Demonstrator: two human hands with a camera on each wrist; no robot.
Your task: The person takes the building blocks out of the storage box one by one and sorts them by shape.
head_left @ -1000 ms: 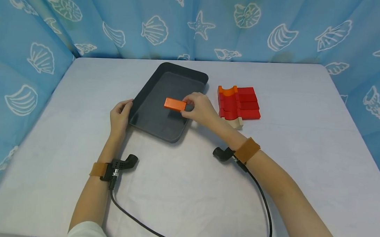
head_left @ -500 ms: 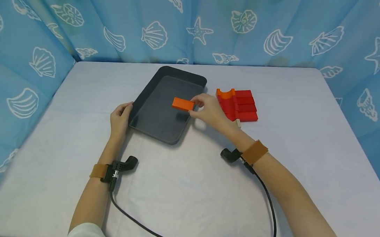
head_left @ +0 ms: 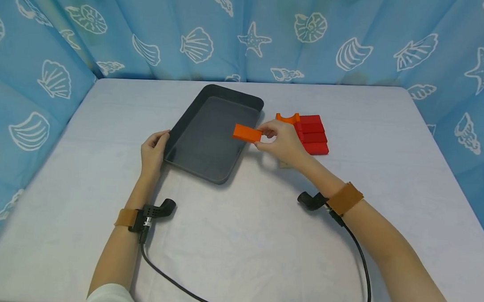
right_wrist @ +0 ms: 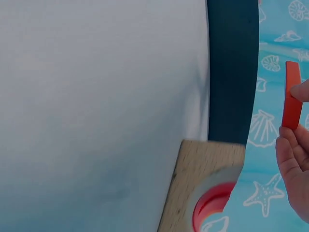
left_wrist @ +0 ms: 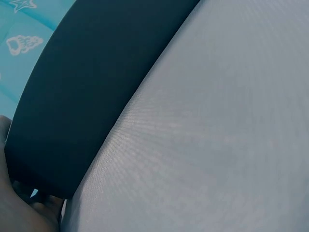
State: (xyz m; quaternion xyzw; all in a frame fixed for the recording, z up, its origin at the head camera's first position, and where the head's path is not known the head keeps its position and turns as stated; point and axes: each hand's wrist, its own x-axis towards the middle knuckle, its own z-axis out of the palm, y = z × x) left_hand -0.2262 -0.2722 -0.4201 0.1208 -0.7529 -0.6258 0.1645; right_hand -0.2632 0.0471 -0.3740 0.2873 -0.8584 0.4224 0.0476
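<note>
Over the right edge of a dark grey tray [head_left: 206, 136], my right hand [head_left: 284, 141] pinches a flat orange block [head_left: 246, 133] by its end, between thumb and fingers. The right wrist view shows this block [right_wrist: 291, 108] raised, with thumb and fingertips on it. My left hand [head_left: 151, 154] grips the tray's left side at the near corner, thumb at the rim. In the left wrist view the tray's outer wall [left_wrist: 91, 87] fills the upper left. Right of the tray stand several red blocks [head_left: 312, 133], partly hidden behind my right hand.
An orange block [head_left: 288, 119] with a curved notch stands at the far end of the red group. A plain wooden block [right_wrist: 193, 169], also notched, is at its near end. Shell-patterned blue curtains [head_left: 254, 40] border the white table. Cables [head_left: 173, 279] trail from both wrist cameras.
My right hand has moved to the right with the orange block, from above the tray's middle to its right edge. My left hand stays on the tray.
</note>
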